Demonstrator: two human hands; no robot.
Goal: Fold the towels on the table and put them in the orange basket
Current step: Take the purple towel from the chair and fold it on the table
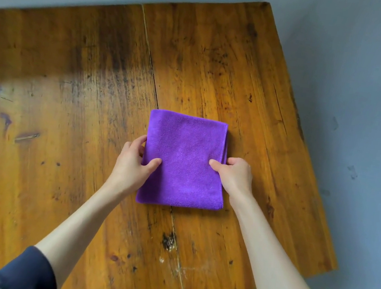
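**Now gripping a folded towel by both side edges**

Left to right. Left hand point(136, 158) pinched on the towel's left edge, thumb on top, fingers tucked beneath, probably to keep the layers together for a lift or one more fold. Purple towel point(185, 161) lying flat near the middle of the wooden tabletop point(70, 75), already folded into a neat upright rectangle: fuzzy microfibre, stitched hem along the right and near edges, stacked layers peeking out at the right side. Right hand point(235, 175) clamped on the opposite edge in the same way, thumb pressing the top face. Matching grips likely meant to hold the shape steady. No orange basket in view.
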